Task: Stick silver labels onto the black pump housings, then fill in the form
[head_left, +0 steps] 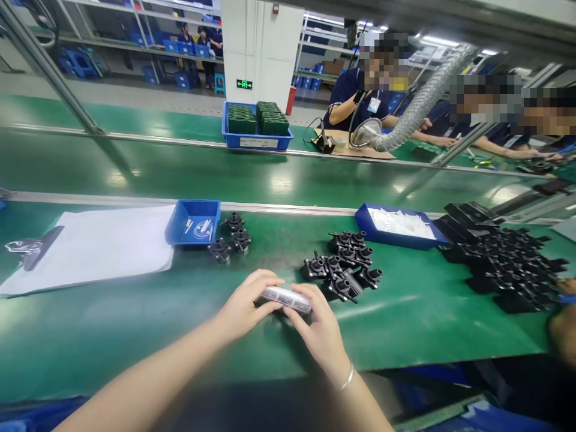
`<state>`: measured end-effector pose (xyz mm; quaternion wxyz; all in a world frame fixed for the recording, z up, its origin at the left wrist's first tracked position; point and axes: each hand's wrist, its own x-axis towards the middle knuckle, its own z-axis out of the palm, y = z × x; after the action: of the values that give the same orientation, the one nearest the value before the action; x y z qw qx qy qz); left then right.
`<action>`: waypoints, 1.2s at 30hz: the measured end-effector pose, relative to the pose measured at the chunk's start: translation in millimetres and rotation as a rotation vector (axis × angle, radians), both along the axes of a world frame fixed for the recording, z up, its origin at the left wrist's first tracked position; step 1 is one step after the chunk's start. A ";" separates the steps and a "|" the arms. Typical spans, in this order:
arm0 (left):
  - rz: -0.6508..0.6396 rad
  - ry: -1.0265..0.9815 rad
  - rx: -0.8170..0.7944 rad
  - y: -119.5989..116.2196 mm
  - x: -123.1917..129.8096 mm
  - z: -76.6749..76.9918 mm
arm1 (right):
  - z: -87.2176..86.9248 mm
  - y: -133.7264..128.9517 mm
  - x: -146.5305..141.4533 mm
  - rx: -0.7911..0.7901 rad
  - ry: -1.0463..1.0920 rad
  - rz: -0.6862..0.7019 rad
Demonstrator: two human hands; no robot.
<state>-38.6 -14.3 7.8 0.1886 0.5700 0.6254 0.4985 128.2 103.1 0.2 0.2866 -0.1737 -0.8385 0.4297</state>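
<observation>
Both hands grip a small silvery-white oblong object, perhaps a roll or a wrapped part; its exact kind is unclear. My left hand pinches its left end between thumb and fingers. On its right end, my right hand closes in the same way. The object is held just above the green bench. Beyond my right hand stands a cluster of black plastic parts with round necks. Past my left hand are a few similar black parts, beside a small blue bin.
A clipboard with white paper lies at left. A blue box of white slips and many black parts sit at right. Across the rail are a blue tray of green boards, a flexible duct and co-workers.
</observation>
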 end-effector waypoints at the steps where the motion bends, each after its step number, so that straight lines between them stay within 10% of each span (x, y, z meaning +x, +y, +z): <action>1: 0.006 -0.008 0.010 0.1 0.1 1.3 | -0.4 -0.1 -0.2 -0.060 0.013 -0.012; 22: 0.176 -0.596 -0.154 3.5 2.5 6.9 | 3.6 0.9 -17.2 -0.372 0.076 -0.042; 36: 0.298 -0.535 -0.130 4.0 6.0 5.8 | -1.9 -7.0 -19.7 -0.558 0.045 -0.123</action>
<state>-32.7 -10.4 13.6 0.3075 0.3071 0.6609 0.6118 108.5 96.0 -1.7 0.2717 -0.2866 -0.6693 0.6293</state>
